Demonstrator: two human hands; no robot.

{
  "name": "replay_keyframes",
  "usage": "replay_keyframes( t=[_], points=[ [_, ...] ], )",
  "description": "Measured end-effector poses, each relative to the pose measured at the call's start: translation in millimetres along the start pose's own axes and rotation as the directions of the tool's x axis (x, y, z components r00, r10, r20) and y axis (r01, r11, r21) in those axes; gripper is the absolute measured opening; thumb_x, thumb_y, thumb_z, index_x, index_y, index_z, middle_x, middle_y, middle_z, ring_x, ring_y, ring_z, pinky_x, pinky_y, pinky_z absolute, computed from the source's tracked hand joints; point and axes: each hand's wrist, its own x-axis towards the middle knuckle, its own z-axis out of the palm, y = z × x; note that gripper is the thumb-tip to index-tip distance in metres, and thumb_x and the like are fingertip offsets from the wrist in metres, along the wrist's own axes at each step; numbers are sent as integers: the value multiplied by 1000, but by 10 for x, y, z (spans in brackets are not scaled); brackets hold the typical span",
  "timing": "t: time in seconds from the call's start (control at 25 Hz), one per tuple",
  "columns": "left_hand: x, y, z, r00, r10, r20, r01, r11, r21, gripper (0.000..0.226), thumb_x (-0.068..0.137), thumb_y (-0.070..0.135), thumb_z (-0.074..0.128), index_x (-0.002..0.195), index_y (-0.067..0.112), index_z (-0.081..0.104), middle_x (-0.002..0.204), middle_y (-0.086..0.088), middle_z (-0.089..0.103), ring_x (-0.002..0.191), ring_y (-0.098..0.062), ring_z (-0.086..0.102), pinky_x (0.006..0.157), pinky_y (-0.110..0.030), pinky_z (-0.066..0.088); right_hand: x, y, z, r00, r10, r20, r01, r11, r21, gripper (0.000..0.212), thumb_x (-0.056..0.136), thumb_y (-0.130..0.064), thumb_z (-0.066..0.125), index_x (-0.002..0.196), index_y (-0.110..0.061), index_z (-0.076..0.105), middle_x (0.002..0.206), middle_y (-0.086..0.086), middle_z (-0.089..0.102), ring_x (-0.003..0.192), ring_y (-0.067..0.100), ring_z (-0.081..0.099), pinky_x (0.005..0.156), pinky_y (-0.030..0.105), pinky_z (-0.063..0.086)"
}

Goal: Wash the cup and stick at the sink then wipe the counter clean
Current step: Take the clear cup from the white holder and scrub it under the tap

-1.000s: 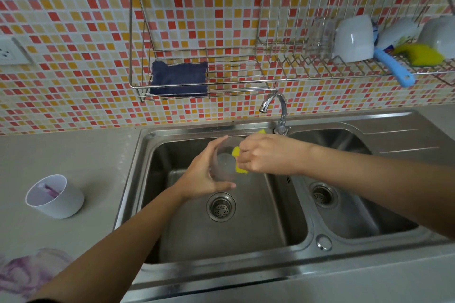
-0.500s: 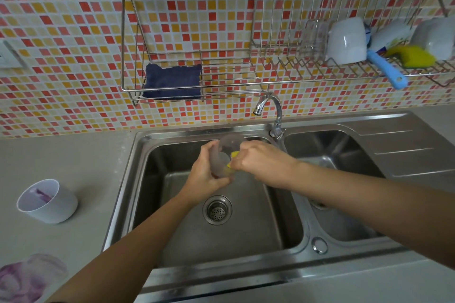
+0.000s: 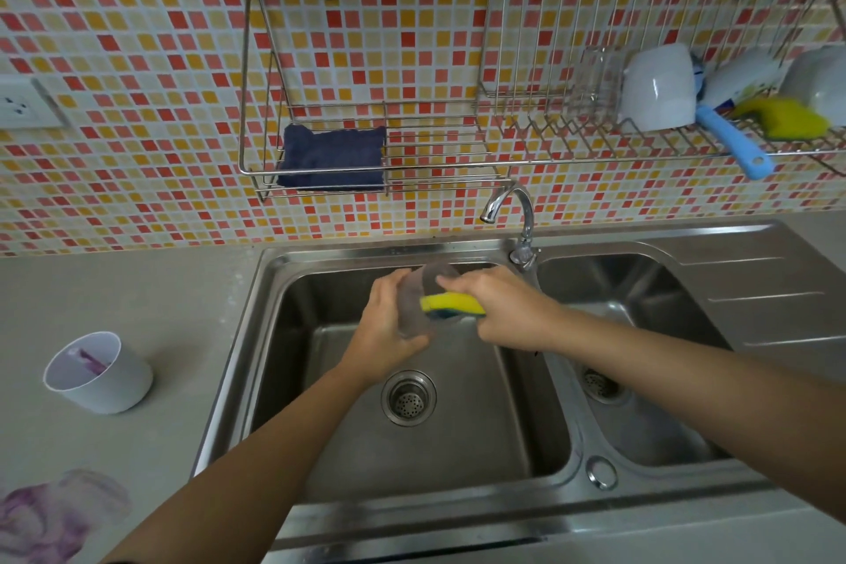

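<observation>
Over the left basin of the steel sink point(image 3: 274, 298), my left hand point(image 3: 382, 325) grips a clear cup point(image 3: 414, 302) tilted on its side. My right hand point(image 3: 499, 311) holds a yellow sponge point(image 3: 451, 303) with a dark underside and presses it against the cup's mouth. On the counter to the left stands a white cup point(image 3: 98, 373) with a purple-stained stick point(image 3: 91, 359) inside it. A purple spill point(image 3: 50, 513) marks the counter at the lower left.
The tap point(image 3: 512, 215) stands between the two basins, with no water seen running. A wire wall rack point(image 3: 366, 151) holds a folded blue cloth point(image 3: 332, 158); its right side holds white cups point(image 3: 659, 87), a blue-handled brush point(image 3: 732, 142) and another yellow sponge point(image 3: 785, 119).
The sponge has come out from inside the clear cup and now shows more fully at its mouth. Both hands stay over the left basin; the view has shifted slightly.
</observation>
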Motion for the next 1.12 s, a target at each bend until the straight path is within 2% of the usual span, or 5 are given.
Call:
replay_keyframes(
  t=[0.32, 0.6, 0.8, 0.92, 1.12],
  points=[
    [141, 120, -170, 990, -134, -45, 124, 974, -188, 87, 63, 24, 84, 132, 26, 31, 125, 11, 44, 110, 4, 47, 75, 1, 41, 511, -170, -906, 821, 144, -552, 28, 956, 291, 57, 90, -26, 53, 141, -28, 28, 131, 10, 30, 111, 17, 37, 91, 26, 30],
    [12, 160, -413, 979, -195, -64, 163, 929, -334, 85, 64, 22, 85, 129, 34, 31, 122, 16, 47, 111, -4, 51, 81, -22, 52, 1651, -106, -941, 867, 431, -252, -373, 894, 247, 70, 97, -30, 39, 148, -19, -7, 154, 13, -20, 142, 39, 1, 115, 44, 13],
    [-7, 128, -511, 976, -205, -70, 168, 921, -352, 85, 64, 18, 85, 130, 33, 34, 121, 17, 49, 110, -1, 52, 80, -21, 52, 1986, 68, -905, 861, 509, -25, -506, 860, 64, 81, 89, -62, 36, 149, -19, 3, 157, 14, -5, 143, 38, 3, 116, 49, 12],
    [22, 110, -417, 978, -207, -4, 192, 912, -364, 86, 63, 15, 86, 128, 37, 34, 122, 16, 50, 111, -2, 53, 82, -22, 53, 1668, 58, -1007, 832, 333, -444, -330, 940, 87, 70, 89, -55, 43, 143, -13, 29, 148, 17, 28, 136, 34, 25, 111, 45, 24],
    [62, 123, 25, 961, -263, 89, 271, 820, -504, 90, 64, -2, 81, 132, 33, 33, 122, 9, 51, 106, -1, 55, 73, -13, 51, 751, 406, -827, 433, 208, -877, 246, 909, 338, 29, 78, -4, 58, 107, -10, 59, 95, -5, 56, 78, -3, 48, 70, 9, 39]
  ],
)
